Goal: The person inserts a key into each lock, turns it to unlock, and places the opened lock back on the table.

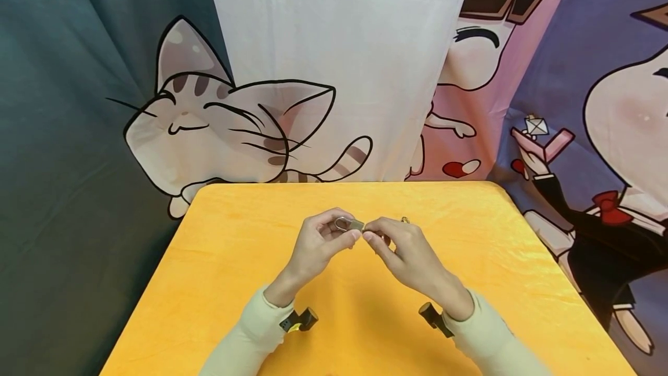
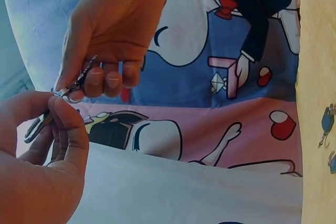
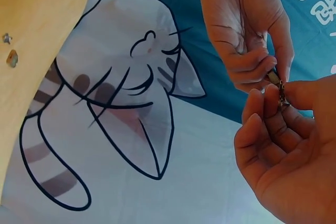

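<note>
A small padlock (image 1: 356, 225) with a silver U-shaped shackle (image 1: 341, 223) is held by my left hand (image 1: 322, 241) between thumb and fingers. My right hand (image 1: 409, 251) pinches a small key (image 1: 365, 228) at the end of the padlock opposite the shackle. The fingertips of both hands nearly meet above the yellow table. In the left wrist view the shackle (image 2: 34, 129) pokes out past my left fingers, and a dark, toothed key (image 2: 84, 74) shows beside my right hand. Fingers hide most of the lock body, and whether the shackle is locked is unclear.
Beyond my right hand, a small metal piece (image 1: 405, 220) lies on the yellow tabletop (image 1: 250, 213). The right wrist view shows a silvery piece (image 3: 7, 38) and a brownish piece (image 3: 12, 58) on the table. A cartoon-printed curtain (image 1: 334, 28) hangs behind the far edge.
</note>
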`<state>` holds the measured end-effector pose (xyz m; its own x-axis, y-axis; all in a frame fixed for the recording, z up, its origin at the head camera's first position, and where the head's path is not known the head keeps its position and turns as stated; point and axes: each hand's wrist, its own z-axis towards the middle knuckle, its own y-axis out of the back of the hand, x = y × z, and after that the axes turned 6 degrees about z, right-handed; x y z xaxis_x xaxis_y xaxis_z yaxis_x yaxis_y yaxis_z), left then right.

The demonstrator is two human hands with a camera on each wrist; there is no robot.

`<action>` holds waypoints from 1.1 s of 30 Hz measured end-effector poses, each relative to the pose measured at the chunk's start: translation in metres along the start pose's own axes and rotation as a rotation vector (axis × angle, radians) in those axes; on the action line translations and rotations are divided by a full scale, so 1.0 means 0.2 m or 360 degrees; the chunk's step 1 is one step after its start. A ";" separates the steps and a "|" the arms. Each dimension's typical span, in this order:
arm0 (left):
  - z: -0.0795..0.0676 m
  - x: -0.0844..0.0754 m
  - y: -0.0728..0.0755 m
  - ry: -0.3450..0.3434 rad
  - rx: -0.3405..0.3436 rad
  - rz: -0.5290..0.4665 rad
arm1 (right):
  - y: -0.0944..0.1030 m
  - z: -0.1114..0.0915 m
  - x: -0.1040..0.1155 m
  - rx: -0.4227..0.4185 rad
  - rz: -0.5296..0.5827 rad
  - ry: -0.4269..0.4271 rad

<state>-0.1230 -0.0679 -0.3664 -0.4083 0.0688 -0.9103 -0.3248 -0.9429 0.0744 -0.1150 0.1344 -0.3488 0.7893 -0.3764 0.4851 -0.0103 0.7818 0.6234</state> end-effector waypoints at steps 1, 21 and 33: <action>0.00 0.00 0.00 0.0003 -0.0005 0.0003 | 0.00 0.00 0.00 -0.0003 0.0009 -0.0007; 0.01 0.00 0.02 -0.0146 0.0062 0.0118 | -0.07 -0.03 -0.05 0.0015 0.0582 -0.0280; 0.01 0.00 0.03 -0.0173 0.0129 0.0224 | -0.07 -0.04 -0.07 0.0137 0.0843 -0.0397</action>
<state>-0.1259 -0.0730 -0.3658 -0.5428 -0.0229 -0.8395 -0.3237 -0.9167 0.2342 -0.1212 0.1331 -0.3705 0.4946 -0.0593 0.8671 -0.4217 0.8560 0.2990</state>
